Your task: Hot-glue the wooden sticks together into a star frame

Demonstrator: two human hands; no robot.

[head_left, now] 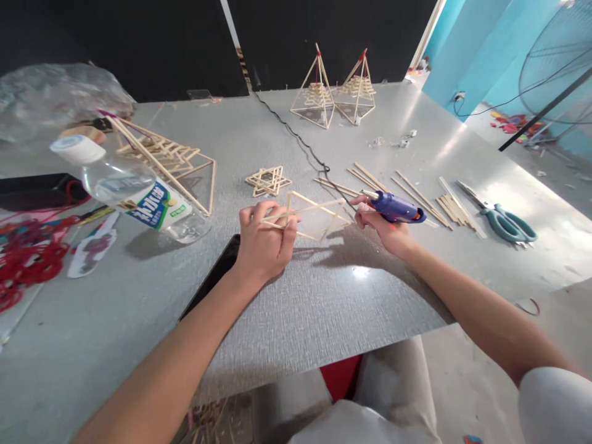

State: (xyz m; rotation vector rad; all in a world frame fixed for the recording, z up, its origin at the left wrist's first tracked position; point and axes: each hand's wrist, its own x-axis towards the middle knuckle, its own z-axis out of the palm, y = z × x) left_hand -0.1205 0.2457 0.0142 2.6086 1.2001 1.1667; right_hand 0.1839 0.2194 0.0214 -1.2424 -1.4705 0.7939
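Beside the bottle [160, 206], left hand [266, 243] clamped on a stick frame [319, 213], phone [215, 271] nearby.

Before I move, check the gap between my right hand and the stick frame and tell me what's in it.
No separate object visibly stands between your right hand and the stick frame. The black cord runs down close to the frame's right end, though, so it could snag.
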